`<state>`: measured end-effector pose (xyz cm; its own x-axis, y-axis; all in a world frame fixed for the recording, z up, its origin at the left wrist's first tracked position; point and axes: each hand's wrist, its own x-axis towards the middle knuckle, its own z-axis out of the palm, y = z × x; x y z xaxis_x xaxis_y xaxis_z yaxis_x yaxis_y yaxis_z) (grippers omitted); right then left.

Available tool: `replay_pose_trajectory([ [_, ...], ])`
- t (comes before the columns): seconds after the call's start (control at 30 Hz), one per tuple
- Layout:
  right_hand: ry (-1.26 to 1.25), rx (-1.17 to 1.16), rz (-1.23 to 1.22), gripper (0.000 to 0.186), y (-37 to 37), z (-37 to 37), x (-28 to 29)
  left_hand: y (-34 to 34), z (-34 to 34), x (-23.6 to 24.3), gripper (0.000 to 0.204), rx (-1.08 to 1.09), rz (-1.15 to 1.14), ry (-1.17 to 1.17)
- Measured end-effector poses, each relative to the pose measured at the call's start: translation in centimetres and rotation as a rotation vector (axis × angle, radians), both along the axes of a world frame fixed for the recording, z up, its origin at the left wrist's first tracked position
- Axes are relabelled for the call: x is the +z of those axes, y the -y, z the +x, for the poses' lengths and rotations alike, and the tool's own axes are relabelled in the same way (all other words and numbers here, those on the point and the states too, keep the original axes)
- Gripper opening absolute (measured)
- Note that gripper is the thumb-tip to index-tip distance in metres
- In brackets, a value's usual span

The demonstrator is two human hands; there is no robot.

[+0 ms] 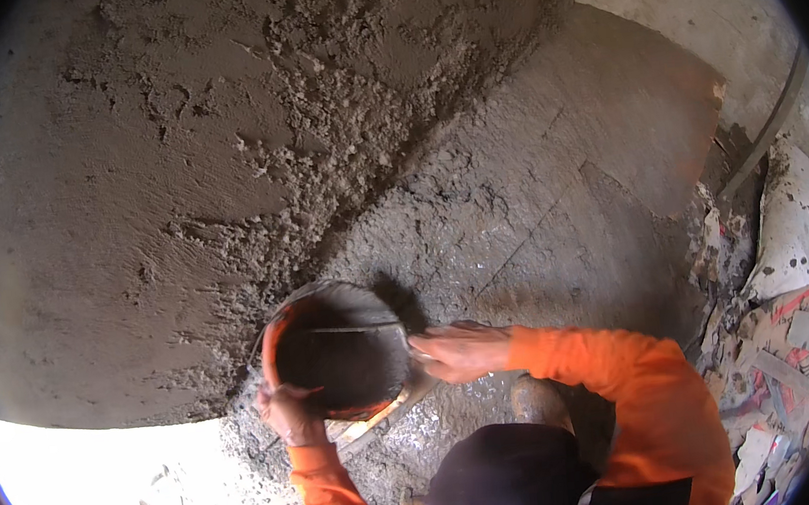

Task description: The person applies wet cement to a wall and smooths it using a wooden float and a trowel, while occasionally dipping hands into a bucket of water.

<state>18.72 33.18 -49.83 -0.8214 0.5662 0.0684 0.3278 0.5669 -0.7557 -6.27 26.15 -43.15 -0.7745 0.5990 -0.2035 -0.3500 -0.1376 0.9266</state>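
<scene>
Wall [86, 283] meets floor [554, 189] along rough mortar [336, 147]. Bucket [346, 307] sits between both hands: left hand [292, 417] has its fingers clamped on the near-left rim; right hand [465, 350] meets the right edge, fingers bent, but their exact grip I cannot tell.

Red print [799, 302] on crumpled paper sack [768, 339], wording unclear.

Orange bucket [272, 351], round and smeared grey, its open mouth facing the camera.
It stands low in the view, left of centre; the shadowed inside looks grey-coated, though its contents are hard to judge.
</scene>
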Motion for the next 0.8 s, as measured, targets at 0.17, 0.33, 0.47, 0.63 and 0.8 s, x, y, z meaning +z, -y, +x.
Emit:
replay_pose_trajectory([
  [0.17, 0.242, 0.195, -0.54, 0.026, -4.4, -2.3, -0.8, -2.2, 5.5, 0.7, 0.02, -0.196, -0.011, -0.298],
  [0.33, -0.164, 0.201, -1.486, 0.028, -3.7, 2.0, -1.0, -2.4, 6.3, 1.6, 0.024, -0.268, 0.099, -0.075],
  [0.47, -0.531, 0.248, -1.708, 0.037, -1.4, 1.5, -1.4, -3.3, 5.9, 0.3, 0.027, -0.215, 0.068, -0.053],
  [0.63, -1.039, 0.312, -1.867, 0.05, 1.5, 3.1, -0.3, -4.3, 1.6, -2.2, 0.035, -0.218, 0.104, 0.209],
  [0.8, -1.48, 0.018, -1.605, 0.06, 2.0, 7.7, 3.3, -1.8, -3.5, -2.1, 0.052, -0.229, 0.108, 0.365],
])
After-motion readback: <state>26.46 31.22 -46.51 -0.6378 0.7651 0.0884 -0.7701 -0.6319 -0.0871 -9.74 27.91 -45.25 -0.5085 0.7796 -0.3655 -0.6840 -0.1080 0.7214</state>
